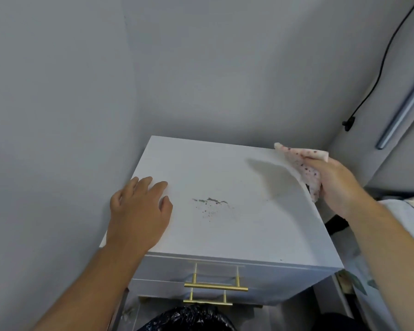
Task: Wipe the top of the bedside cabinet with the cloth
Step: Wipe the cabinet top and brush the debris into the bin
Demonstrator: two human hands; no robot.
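Observation:
The white bedside cabinet (pixel 225 235) fills the middle of the view, its flat top facing me. A dark greenish smear with small specks (pixel 210 201) marks the top near its centre. My left hand (pixel 139 211) rests flat on the cabinet's left side, fingers spread, holding nothing. My right hand (pixel 337 185) hovers above the cabinet's right edge, gripping a pale cloth with reddish spots (pixel 304 163). The cloth hangs clear of the surface and casts a shadow on the top.
Grey walls close in behind and to the left. Two gold drawer handles (pixel 215 287) show on the cabinet front. A black bin bag (pixel 189 318) sits below. A black cable (pixel 380 68) runs down the right wall, and a bed edge (pixel 406 211) lies right.

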